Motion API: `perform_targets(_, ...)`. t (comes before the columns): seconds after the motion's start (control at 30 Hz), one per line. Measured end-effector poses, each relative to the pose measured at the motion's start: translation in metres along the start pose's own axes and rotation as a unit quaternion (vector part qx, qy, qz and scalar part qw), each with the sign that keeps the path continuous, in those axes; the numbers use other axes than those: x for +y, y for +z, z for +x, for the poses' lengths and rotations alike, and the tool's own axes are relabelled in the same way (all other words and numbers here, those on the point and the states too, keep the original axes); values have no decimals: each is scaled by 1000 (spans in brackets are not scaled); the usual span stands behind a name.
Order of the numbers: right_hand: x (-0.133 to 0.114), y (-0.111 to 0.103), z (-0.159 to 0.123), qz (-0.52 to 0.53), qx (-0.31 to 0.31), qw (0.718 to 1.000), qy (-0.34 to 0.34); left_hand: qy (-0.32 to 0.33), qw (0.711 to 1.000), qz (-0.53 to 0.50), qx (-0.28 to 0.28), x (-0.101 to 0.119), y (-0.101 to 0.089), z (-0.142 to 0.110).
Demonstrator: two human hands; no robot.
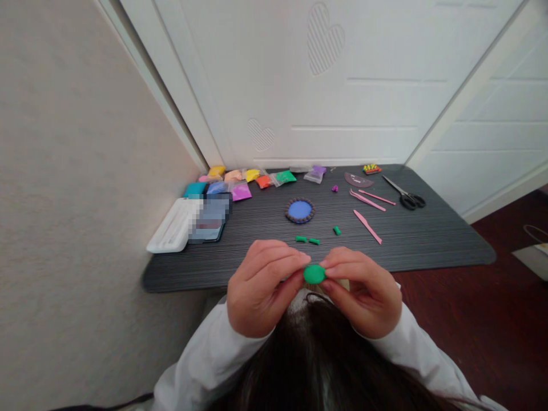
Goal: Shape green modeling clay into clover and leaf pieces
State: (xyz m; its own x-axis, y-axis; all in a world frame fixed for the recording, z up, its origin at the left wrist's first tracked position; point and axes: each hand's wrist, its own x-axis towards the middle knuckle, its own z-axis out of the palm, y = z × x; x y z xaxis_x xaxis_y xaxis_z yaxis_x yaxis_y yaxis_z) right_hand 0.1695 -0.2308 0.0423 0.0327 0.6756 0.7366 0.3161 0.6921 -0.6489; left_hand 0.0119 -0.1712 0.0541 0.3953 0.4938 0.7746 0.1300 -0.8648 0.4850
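A flat oval of green modelling clay [314, 274] is pinched by its edges between both hands, just off the table's front edge. My left hand [268, 285] has thumb and fingertips closed on its left side. On the right side, my right hand [363, 288] grips it the same way. Beyond the hands lie small green clay rolls [301, 239] and a short green piece [337, 230]. Farther back sits a blue clay disc [300, 210] ringed with small dark brown balls.
On the dark table [257, 260], clay packets [285, 177] line the back left beside a white case [175, 225] and a dark, blurred-out object [214, 220]. Pink modelling tools [367, 226], a clear half-round piece [358, 180] and scissors [406, 197] lie at right. A white panel stands behind.
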Motion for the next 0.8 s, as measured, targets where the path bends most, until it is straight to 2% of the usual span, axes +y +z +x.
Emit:
perform_targets(0.1,-6,-4,3,-34,-9,999,-23,-150,985,-72,-49,5,-4,1)
perform_targets(0.17,-9,-5,5,-55,-25,998,-36,-245,952,-154,-100,9,-6,3)
perform_targets(0.23,-10,-6,7,-68,-38,996,-47,-306,913,-236,-131,12,-7,4)
perform_targets(0.33,-10,-6,7,-76,-53,994,-56,-361,875,-298,-128,16,-4,6)
perform_targets(0.43,-11,-7,6,-67,-53,996,-41,-366,875,-292,-119,18,-2,7)
perform_targets(0.53,-14,-10,5,-41,-53,997,34,-329,892,-282,-126,18,-2,7)
perform_targets(0.63,-16,-13,4,-1,-82,992,98,-292,903,-288,-127,18,-3,6)
perform_targets(0.8,-16,-12,4,35,-81,989,119,-262,912,-299,-102,17,-1,3)
